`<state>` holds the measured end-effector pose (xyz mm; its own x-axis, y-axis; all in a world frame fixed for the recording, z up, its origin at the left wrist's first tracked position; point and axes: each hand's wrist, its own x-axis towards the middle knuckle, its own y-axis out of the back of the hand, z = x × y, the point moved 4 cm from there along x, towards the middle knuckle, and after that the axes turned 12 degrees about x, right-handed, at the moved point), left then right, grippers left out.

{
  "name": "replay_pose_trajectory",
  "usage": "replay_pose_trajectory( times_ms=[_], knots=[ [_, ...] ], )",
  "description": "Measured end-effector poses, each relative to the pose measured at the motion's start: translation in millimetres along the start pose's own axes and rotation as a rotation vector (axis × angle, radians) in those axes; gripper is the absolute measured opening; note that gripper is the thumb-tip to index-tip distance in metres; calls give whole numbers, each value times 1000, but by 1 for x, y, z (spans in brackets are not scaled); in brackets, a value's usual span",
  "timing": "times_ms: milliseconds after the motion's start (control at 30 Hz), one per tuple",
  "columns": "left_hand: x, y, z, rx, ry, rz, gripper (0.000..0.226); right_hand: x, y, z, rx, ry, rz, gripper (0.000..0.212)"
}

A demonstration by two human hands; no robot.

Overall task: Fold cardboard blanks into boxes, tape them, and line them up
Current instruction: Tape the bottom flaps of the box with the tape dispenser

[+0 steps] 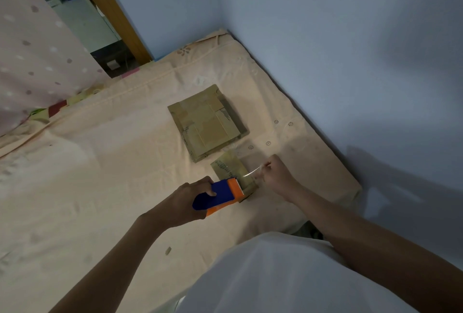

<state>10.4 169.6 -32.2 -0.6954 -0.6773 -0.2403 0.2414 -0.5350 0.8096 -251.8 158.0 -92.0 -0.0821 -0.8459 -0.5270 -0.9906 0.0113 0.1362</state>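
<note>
The left hand (186, 202) is closed around a blue and orange tape dispenser (220, 196), its serrated end resting against a small cardboard box (231, 170) that sits near the bed's right edge, close to the wall (350, 62). The right hand (276, 176) pinches a clear strip of tape (251, 172) between thumb and fingertips, stretched over the box; whether the tape already sticks to it is hard to tell. Just beyond, toward the far corner, lies a stack of flat cardboard blanks (206, 123). The peach sheet (100, 175) is bare and wide open on the left side.
</note>
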Motion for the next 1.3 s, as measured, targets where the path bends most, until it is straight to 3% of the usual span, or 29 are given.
replay_pose_trajectory(
  times_ms=[233,467,667,967,1167,1300],
  knots=[
    [7,-11,1,-7,8,-26,47,-11,-13,-17,-39,130,-35,6],
    [0,-14,-1,-30,28,-33,45,1,-19,-5,34,-105,-20,15],
    [1,-12,5,11,54,-23,45,10,-22,3,161,-200,-12,10],
    [-13,7,3,69,173,4,47,13,-26,0,117,-206,-46,8],
    [-6,-10,9,138,201,-66,63,16,-26,-1,82,-207,-58,7],
    [4,-19,17,156,219,-114,59,16,-26,-6,20,-163,-77,10]
  ],
)
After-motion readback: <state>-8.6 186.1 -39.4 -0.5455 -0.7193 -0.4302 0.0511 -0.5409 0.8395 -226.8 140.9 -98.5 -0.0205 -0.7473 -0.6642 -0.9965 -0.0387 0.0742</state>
